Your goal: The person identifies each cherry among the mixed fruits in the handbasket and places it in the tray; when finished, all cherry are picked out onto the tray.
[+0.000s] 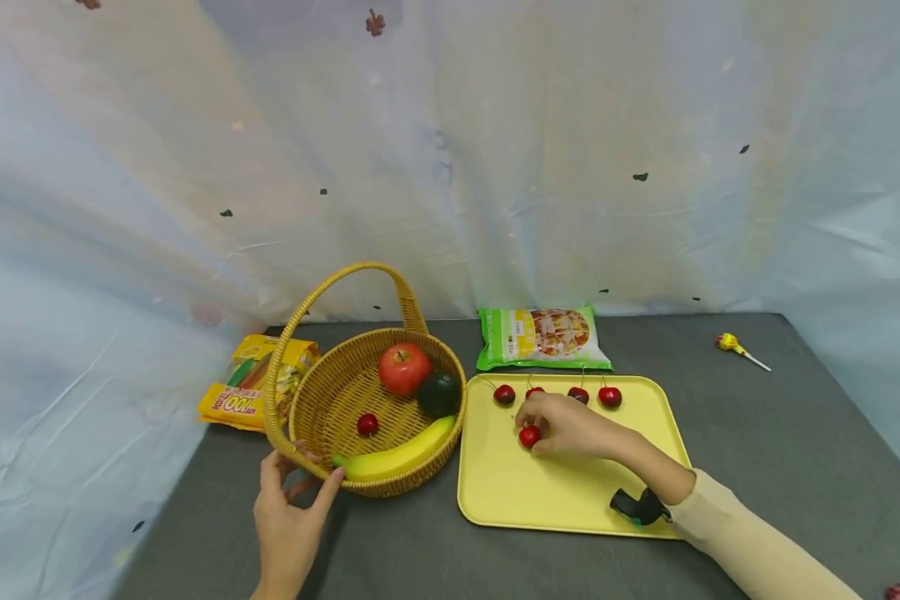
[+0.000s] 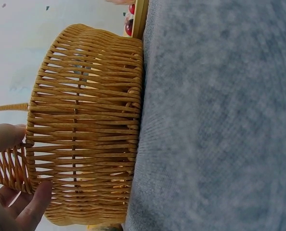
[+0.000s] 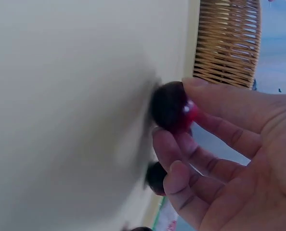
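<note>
My right hand [image 1: 573, 429] pinches a dark red cherry [image 1: 528, 437] between thumb and fingertips, low over the yellow tray [image 1: 502, 496]. In the right wrist view the cherry [image 3: 172, 106] sits right at the tray surface. Several other cherries [image 1: 610, 397] with stems lie in a row along the tray's far side. On the left, my left hand [image 1: 291, 517] grips the near rim of a wicker basket [image 1: 330, 396] at its handle's foot, thumb on one side and fingers on the other. The basket holds a red apple [image 1: 404, 369], a dark green avocado [image 1: 439, 394], a banana [image 1: 401, 458] and one cherry [image 1: 367, 424].
Behind the tray lies a green and white snack bag [image 1: 543, 337]. A yellow snack bag [image 1: 251, 383] lies left of the basket, partly behind its handle. A lollipop [image 1: 741, 350] rests at the far right of the grey table [image 1: 757, 442]. A patterned curtain hangs behind.
</note>
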{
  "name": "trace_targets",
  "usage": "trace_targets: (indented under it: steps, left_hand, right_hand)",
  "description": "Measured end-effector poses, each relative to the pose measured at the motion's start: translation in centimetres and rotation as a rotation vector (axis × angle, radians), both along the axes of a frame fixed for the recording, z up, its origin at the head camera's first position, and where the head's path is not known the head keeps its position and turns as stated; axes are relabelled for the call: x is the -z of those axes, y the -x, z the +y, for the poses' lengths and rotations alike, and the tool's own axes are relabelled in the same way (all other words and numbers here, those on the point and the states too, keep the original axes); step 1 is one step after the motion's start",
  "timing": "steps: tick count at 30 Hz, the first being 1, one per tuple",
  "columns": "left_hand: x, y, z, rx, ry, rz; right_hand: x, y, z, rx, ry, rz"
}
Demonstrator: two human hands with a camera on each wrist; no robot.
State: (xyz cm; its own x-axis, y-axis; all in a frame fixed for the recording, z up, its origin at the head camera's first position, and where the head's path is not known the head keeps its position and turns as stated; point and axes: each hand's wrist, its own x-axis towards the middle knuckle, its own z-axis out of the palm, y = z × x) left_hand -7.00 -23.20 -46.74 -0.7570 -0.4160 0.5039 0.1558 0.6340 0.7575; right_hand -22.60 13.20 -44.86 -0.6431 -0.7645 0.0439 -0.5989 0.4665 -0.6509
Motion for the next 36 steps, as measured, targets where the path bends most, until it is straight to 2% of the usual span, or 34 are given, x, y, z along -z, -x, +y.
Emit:
trace_targets:
  steps: [5,9,17,20,23,27,31,36]
  left_hand:
    - [-0.1,0.0,0.1,0.002,-0.003,0.003]
    - [-0.2,-0.1,0.2,-0.009,0.002,0.002]
    - [-0.3,0.0,0.2,-0.010,0.006,0.000]
    - [-0.3,0.0,0.2,-0.014,0.010,-0.004]
    - [-0.2,0.1,0.2,-0.009,0.014,0.004]
    - [-0.2,0.3,0.3,0.008,0.019,0.011]
    - [-0.2,0.3,0.2,0.000,0.013,0.017]
    - [-0.1,0.1,0.1,-0.027,0.014,-0.009]
  right_hand:
    - [-1.3,0.3,-0.2,-0.011,0.003,0.047]
    - [-3.0,0.5,-1.8,-0.038,0.053,0.108]
    - [-5.7,0.4,-7.6,-0.131,0.148,0.197]
    - [-6.6,0.2,-10.2,-0.192,0.142,0.214]
    - [-7.5,0.0,-12.7,-0.261,0.089,0.224]
    - [-8.3,0.7,-16.0,-0.350,-0.021,0.186]
    - [-8.4,2.0,-19.5,-0.405,-0.104,0.062]
    - [-7.7,3.5,-22.9,-0.417,-0.185,-0.078]
